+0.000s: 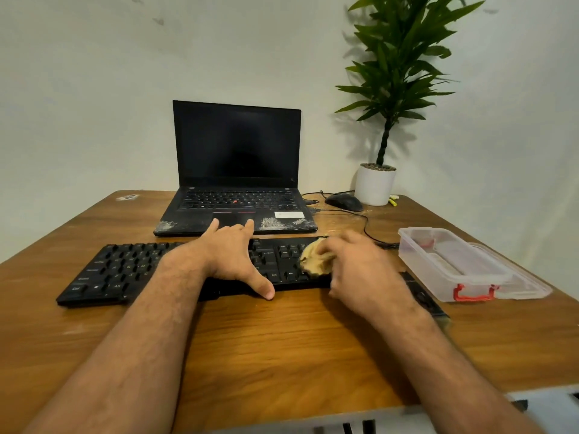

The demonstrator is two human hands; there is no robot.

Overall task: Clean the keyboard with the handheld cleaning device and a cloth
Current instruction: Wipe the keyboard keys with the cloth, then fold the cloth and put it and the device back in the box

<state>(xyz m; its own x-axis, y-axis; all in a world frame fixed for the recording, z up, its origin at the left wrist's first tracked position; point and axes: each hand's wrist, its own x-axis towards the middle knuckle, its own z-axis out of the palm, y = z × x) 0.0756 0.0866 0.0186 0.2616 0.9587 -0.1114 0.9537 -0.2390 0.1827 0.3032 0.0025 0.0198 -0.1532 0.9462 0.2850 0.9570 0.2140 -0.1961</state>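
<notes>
I judge this to be the cloth stage, with more wiping to come. My right hand point(360, 270) is bunched around a crumpled tan cloth point(315, 258) and presses it onto the right-hand key block of the flat black keyboard point(125, 270), which lies across the middle of the brown wooden tabletop point(282, 346). My left hand point(233, 256) lies spread and flat across the keyboard's centre, holding nothing, thumb down at the near edge, steadying it. The left half of the keys lies uncovered; I cannot tell whether it is clean. No handheld cleaning device is clearly visible; the clear plastic box with red clasps point(463, 264) at the right may hold it.
</notes>
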